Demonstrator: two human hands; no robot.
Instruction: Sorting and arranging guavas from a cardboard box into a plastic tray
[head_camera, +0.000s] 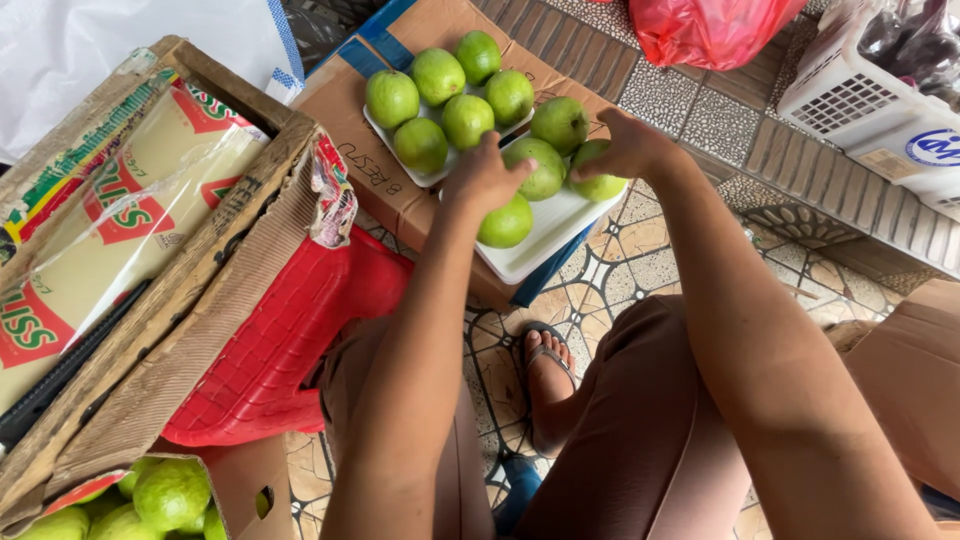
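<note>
The left hand (487, 178) curls loosely over a green guava (506, 222) at the near end of a white tray (548, 232), fingers resting on top of it. The right hand (628, 148) closes around another guava (600, 180) at the tray's right edge. That tray carries four guavas; a second white tray (432, 176) just behind it holds six, packed close. Both trays sit on a cardboard box (385, 185) serving as the surface. The near tray has bare room along its right half. More guavas fill a box (225, 490) at lower left, beside a red stool (290, 340).
</note>
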